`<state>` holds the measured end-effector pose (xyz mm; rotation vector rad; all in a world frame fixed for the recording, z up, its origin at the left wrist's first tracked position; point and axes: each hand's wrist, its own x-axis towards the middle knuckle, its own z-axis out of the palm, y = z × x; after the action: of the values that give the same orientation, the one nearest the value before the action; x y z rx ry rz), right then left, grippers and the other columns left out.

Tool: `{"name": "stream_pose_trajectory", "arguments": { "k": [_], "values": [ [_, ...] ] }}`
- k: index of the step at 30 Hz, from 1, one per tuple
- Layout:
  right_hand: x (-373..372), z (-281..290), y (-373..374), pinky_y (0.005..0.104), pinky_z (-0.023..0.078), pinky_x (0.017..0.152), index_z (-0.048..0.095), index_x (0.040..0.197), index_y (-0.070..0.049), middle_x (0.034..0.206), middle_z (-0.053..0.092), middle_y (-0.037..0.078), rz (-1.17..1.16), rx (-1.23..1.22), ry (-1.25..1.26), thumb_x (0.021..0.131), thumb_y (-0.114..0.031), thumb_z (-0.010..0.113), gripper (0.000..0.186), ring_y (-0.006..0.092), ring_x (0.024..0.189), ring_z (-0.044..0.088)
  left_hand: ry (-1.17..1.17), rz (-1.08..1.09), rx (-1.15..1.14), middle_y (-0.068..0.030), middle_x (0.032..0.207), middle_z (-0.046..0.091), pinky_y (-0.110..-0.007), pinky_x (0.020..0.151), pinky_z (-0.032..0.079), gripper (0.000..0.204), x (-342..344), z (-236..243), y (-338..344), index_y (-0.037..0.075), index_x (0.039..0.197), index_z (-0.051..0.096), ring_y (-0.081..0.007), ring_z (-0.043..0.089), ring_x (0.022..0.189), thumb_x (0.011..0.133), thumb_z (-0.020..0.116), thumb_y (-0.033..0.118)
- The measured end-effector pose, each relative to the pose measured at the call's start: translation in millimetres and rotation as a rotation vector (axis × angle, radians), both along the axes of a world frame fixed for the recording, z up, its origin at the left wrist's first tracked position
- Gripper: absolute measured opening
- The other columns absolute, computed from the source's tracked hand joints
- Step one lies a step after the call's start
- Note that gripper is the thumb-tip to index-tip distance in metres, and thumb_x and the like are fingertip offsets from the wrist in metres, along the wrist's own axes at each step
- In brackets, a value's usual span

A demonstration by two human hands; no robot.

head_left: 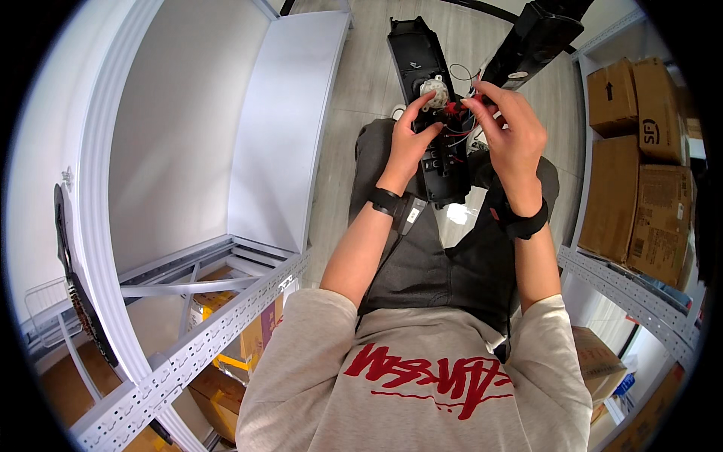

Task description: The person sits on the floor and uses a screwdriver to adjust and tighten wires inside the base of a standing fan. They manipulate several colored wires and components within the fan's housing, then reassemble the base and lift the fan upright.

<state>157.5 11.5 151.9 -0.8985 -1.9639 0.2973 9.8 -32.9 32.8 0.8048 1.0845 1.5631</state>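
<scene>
The left hand [410, 139] clamped the opened black casing [433, 113] steady on the lap; the right hand [512, 132] pinched its red wires [454, 110] beside.

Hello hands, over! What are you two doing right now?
Left hand steadies the black housing. Right hand pinches the wires by the white gear. Nothing blocking.

- Two hands are seen near the top centre – a left hand [410, 143] and a right hand [512, 132].
- Two black wristbands are worn, one on each wrist [385, 200].
- One open black device housing [422, 68] is held at the top centre, with one white gear [434, 90] inside.
- One second long black part [536, 34] is seen at the upper right.
- Several red wires [456, 135] are visible; an exact count cannot be made.
- At least four cardboard boxes [610, 196] are stacked at the right edge.
- Two metal shelving racks are counted – one lower left [188, 354], one right [640, 297].
</scene>
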Motion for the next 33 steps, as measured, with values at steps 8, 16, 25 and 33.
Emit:
{"name": "stream_pose_trajectory", "arguments": {
  "k": [8, 16, 25, 33],
  "values": [
    [-1.7, 9.3, -7.0, 0.0291, 0.05, 0.057, 0.069, 0.108, -0.006, 0.082, 0.066, 0.007, -0.008, -0.033, -0.029, 0.083, -0.012, 0.079, 0.027, 0.0193, 0.063, 0.063, -0.003, 0.008, 0.0, -0.0078, 0.131, 0.061, -0.03, 0.104, 0.043, 0.058, -0.8, -1.2, -0.1, 0.005, 0.138, 0.056, -0.0165, 0.057, 0.119, 0.082, 0.065, -0.006],
    [2.4, 18.5, -6.1, 0.0304, 0.051, 0.057, 0.065, 0.1, -0.004, 0.079, 0.066, 0.008, -0.066, -0.117, -0.163, 0.085, -0.018, 0.077, 0.023, 0.0205, 0.064, 0.065, 0.002, 0.005, 0.003, -0.0074, 0.131, 0.061, -0.029, 0.103, 0.043, 0.058, -0.7, 1.4, -0.2, 0.005, 0.138, 0.056, -0.016, 0.058, 0.118, 0.083, 0.065, -0.007],
    [3.0, 28.6, -6.7, 0.0343, 0.052, 0.057, 0.062, 0.094, -0.004, 0.075, 0.067, 0.01, -0.01, -0.245, -0.2, 0.088, -0.015, 0.071, 0.016, 0.0255, 0.063, 0.066, 0.037, 0.0, 0.008, -0.0067, 0.13, 0.061, -0.029, 0.099, 0.047, 0.06, -2.1, -1.2, 0.5, 0.006, 0.14, 0.054, -0.0155, 0.058, 0.115, 0.083, 0.068, -0.008],
    [0.3, 41.1, -8.3, 0.0372, 0.051, 0.055, 0.062, 0.094, -0.004, 0.076, 0.067, 0.013, 0.063, -0.278, -0.151, 0.088, -0.018, 0.071, 0.018, 0.0303, 0.063, 0.066, 0.006, -0.009, 0.013, -0.0066, 0.131, 0.06, -0.029, 0.099, 0.047, 0.061, -1.5, 0.8, -0.2, 0.006, 0.14, 0.054, -0.0156, 0.058, 0.116, 0.082, 0.068, -0.008]
  ]
}}
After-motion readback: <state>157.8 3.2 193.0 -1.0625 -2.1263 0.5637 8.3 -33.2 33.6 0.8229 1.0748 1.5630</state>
